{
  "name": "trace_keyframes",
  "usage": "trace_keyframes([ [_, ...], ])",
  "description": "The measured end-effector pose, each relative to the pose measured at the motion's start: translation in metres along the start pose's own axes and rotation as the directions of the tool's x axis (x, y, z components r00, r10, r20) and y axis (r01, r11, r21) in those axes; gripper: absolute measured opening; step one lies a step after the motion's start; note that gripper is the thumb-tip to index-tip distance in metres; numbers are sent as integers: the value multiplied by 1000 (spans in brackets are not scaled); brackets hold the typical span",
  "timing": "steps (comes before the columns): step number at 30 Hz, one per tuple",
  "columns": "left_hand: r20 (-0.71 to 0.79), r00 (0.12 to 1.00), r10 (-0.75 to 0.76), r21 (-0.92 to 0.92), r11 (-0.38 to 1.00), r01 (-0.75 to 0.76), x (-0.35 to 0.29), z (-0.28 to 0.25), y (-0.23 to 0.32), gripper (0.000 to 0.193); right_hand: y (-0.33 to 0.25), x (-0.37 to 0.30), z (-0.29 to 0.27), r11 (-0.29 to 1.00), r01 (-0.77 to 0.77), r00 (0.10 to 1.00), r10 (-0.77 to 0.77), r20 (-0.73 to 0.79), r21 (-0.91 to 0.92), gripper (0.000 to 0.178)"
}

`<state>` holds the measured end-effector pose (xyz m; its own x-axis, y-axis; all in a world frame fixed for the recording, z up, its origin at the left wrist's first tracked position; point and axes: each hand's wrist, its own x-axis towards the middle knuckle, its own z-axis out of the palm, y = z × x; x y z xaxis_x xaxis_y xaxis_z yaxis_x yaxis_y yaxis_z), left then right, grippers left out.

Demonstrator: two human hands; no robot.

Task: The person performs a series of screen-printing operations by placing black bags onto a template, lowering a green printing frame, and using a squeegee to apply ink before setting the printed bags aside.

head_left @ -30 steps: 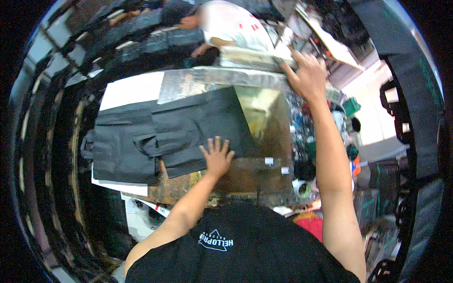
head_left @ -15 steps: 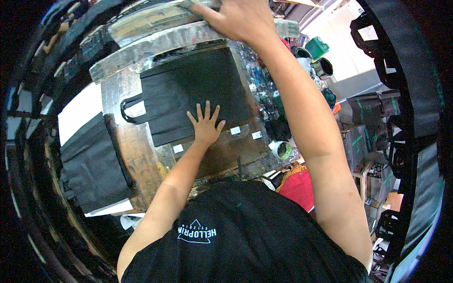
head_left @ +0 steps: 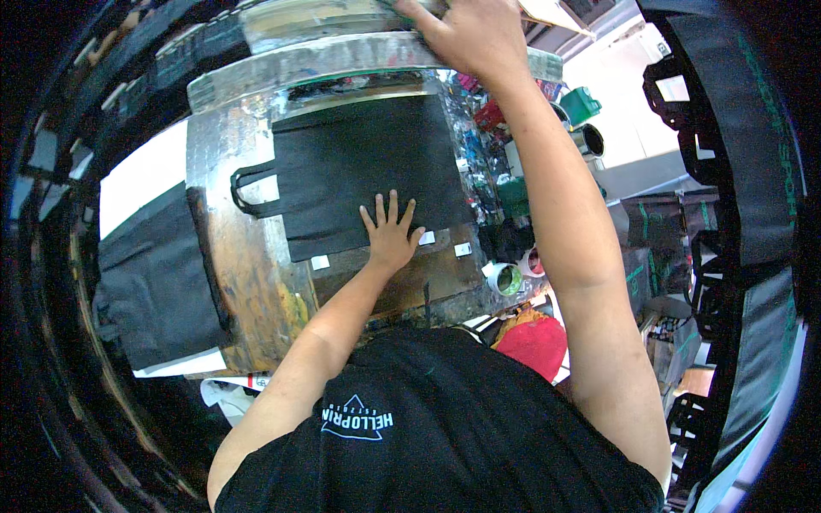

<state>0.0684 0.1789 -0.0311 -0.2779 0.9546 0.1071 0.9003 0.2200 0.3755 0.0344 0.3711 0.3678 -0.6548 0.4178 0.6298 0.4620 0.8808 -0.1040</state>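
A black tote bag lies flat on the work board, its handle loop pointing left. My left hand presses flat near the bag's closest edge, fingers spread. Beyond the bag, a paint-stained screen printing frame is tilted up off the board. My right hand grips this frame toward its right end, thumb stretched left; its other fingers are partly cut off by the upper edge. Small white tabs sit along the board just below the bag.
Another black bag lies on a white sheet at left. To the right are a pot with green ink, a green container and an open can. Black bags hang at far right; a red cloth lies nearby.
The view has shifted slightly, so the board and bag appear further right. My left hand stays flat on the bag, and my right hand stays at the frame.
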Motion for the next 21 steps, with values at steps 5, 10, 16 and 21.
trace_keyframes([
  [5, -88, 991, -105, -271, 960, 77, 0, -64, 0, 69, 2, -2, 4, 1000, 10, 1000, -10, -18, -16, 60],
  [10, -87, 911, -403, -897, 430, 104, 3, -190, -22, 44, 18, -30, 19, 981, 137, 982, -152, -107, -140, 54],
  [16, 41, 910, -413, -823, -530, -203, -44, -278, -44, 87, -8, -138, 12, 982, 109, 983, -83, 166, -151, 53],
  [21, 370, 758, -537, -873, -480, 86, -110, -209, -42, 113, -7, -228, 47, 986, 147, 889, -97, 447, -77, 60],
])
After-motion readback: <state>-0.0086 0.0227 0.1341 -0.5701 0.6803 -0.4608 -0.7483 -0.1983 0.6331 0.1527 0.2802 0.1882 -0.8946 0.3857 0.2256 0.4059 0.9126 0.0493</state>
